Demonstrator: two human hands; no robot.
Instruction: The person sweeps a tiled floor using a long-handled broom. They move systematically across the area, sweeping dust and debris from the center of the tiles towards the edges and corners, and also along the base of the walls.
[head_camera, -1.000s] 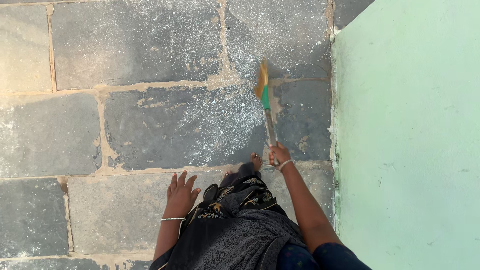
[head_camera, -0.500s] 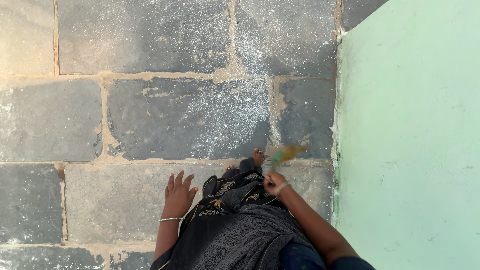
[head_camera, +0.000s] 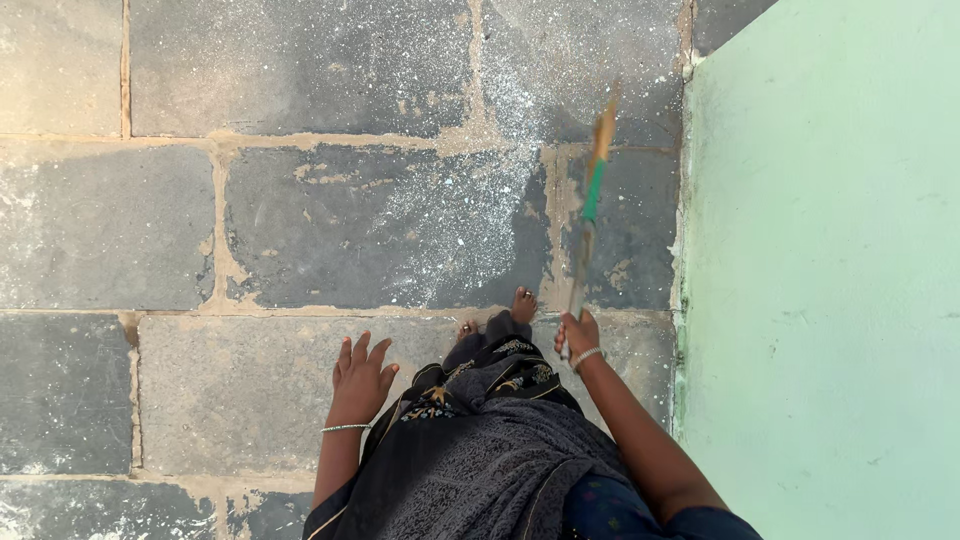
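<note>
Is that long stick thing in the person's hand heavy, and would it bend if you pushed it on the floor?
Probably light: the right hand holds the broom alone, by its very end. The thin handle looks fairly stiff; it shows straight, though blurred. The yellowish tip may be softer and could flex against the stone floor, but the blur hides this.

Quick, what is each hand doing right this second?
Left hand: open, fingers spread, holding nothing.
Right hand: closed around the handle of a broom, which is blurred over the stone floor.
</note>
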